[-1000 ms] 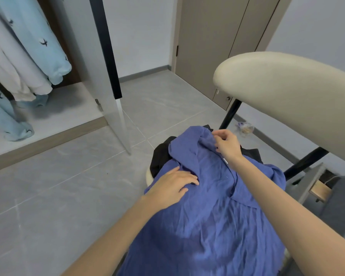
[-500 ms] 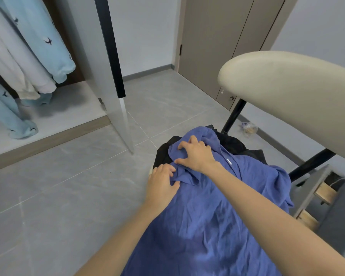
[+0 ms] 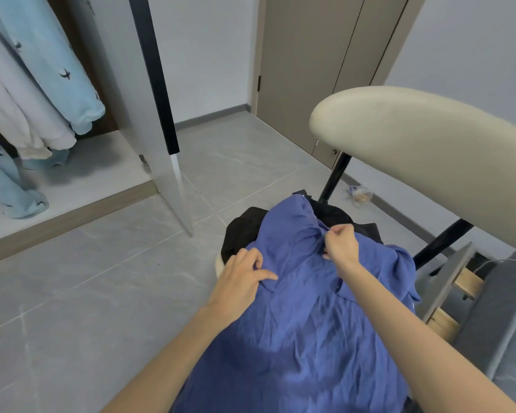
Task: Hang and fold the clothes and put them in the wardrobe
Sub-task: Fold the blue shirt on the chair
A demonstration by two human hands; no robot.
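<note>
While the blue shirt (image 3: 304,308) lies spread out in the near middle of the view, both hands are working on its far end. It's sitting on top of a black garment (image 3: 242,234), which pokes out from under it on the far and left sides. A sliver of cream seat edge (image 3: 217,266) shows below the pile on the left, so the clothes look to be heaped on the chair (image 3: 414,138), whose big cream backrest curves across the right side on black legs.

Left hand (image 3: 242,281) is on the shirt's left edge. Most of its fingers are curled into the cloth, bunching up a fold, and the index finger is stretched flat toward the right. Right hand (image 3: 340,245) is further away, up by what looks like the collar. Its fingers are curled in tight, pinching a bit of the fabric.

Far left is the wardrobe (image 3: 111,162) with its door (image 3: 149,114) swung open. Inside hang light blue clothes (image 3: 51,64) with small dark bird prints and a white garment (image 3: 21,114) between them, their ends hanging just above the wardrobe floor. A brown door (image 3: 310,70) is in the far wall, and a small crumpled wrapper (image 3: 359,195) sits on the grey tiled floor (image 3: 87,278) beside the skirting. Something grey and padded (image 3: 504,338) is at the near right.
</note>
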